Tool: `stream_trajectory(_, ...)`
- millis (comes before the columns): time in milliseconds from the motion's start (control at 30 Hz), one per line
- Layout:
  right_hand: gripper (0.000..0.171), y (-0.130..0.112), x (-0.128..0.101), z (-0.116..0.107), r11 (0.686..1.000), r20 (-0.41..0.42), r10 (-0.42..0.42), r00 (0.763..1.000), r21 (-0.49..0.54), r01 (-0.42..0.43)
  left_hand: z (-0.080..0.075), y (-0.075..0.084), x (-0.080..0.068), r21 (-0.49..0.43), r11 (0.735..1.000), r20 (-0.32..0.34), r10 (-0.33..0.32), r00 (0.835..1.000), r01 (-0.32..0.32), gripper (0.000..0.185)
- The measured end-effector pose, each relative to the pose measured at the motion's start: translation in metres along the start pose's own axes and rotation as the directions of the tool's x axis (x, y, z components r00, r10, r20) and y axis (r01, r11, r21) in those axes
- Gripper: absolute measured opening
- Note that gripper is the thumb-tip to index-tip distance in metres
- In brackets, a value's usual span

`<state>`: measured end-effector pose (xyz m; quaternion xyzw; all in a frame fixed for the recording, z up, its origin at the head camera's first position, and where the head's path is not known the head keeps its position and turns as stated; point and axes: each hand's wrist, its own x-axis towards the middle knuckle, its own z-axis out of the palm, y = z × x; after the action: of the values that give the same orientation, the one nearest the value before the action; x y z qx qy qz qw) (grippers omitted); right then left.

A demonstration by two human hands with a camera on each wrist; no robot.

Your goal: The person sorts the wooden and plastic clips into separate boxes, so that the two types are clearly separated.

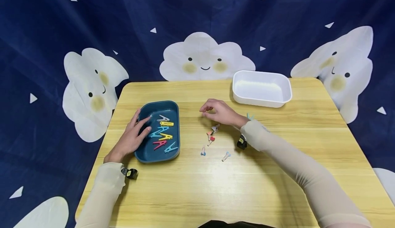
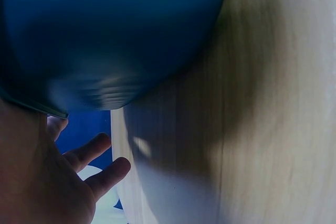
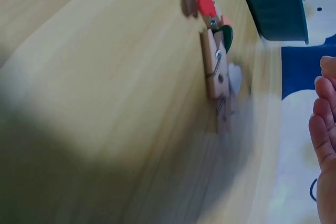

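Observation:
My left hand (image 1: 132, 137) rests across the left rim of a dark blue plastic box (image 1: 177, 118), thumb and a finger over the inside, other fingers reaching straight outside it. Inside lie several plastic clothespins: yellow (image 1: 166, 136), light blue, red (image 1: 159, 144) and pale grey. Over the table right of this box, my right hand (image 1: 220, 112) hovers with loosely bent fingers and nothing visible in its grasp. Below it lies a cluster of small wooden clothespins with red heart (image 3: 206, 1), green, orange and white decorations. Two blue-tipped mini clothespins (image 1: 226, 156) lie nearer to me.
An unfilled white plastic box (image 1: 260, 89) stands at the back right of the wooden table (image 1: 191, 193). A light blue clothespin (image 1: 250, 116) shows partly behind my right wrist. A dark blue curtain (image 1: 197, 8) with smiling clouds hangs behind the table.

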<state>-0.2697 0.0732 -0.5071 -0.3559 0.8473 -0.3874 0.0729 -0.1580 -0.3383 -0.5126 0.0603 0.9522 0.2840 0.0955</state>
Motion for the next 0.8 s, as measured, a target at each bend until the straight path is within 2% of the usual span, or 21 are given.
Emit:
stream_trajectory(267, 0.019, 0.015, -0.023, -0.014, 1.0, -0.058, -0.003, 0.998, 0.001, 0.003, 0.0, 0.0, 0.0, 0.0, 1.0, 0.005, -0.006, 1.0, 0.006, 0.066)
stream_trajectory(500, 0.02, 0.03, -0.046, -0.028, 0.998, -0.068, 0.065, 0.996, -0.012, -0.066, 0.0, 0.001, 0.0, -0.001, 1.0, 0.006, -0.008, 1.0, 0.008, 0.067)
stream_trajectory(800, 0.019, 0.049, -0.076, -0.046, 0.994, -0.124, 0.105, 0.987, -0.018, -0.108, 0.0, 0.002, 0.0, -0.004, 1.0, 0.003, -0.004, 1.0, 0.004, 0.064)
